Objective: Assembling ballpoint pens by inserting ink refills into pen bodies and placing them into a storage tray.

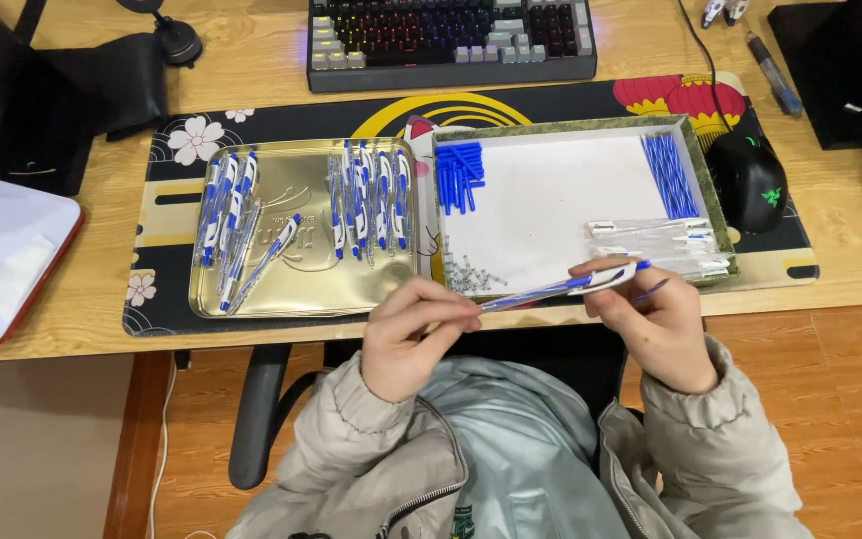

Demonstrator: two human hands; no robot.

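Hands, left hand [413,339] and right hand [650,324], gripping blue-white pen [563,285], perhaps half-assembled

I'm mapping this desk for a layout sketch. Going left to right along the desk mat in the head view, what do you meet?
Gold metal tray of assembled pens → white box of pen parts → black computer mouse.

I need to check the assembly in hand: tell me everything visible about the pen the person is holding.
The pen is slim, with a clear barrel and blue and white parts toward its right end. It lies nearly level, its right end slightly higher, in front of the white parts box. The left hand pinches its left tip; the right hand grips the right end and also holds a thin blue refill. Whether it is fully assembled cannot be told.
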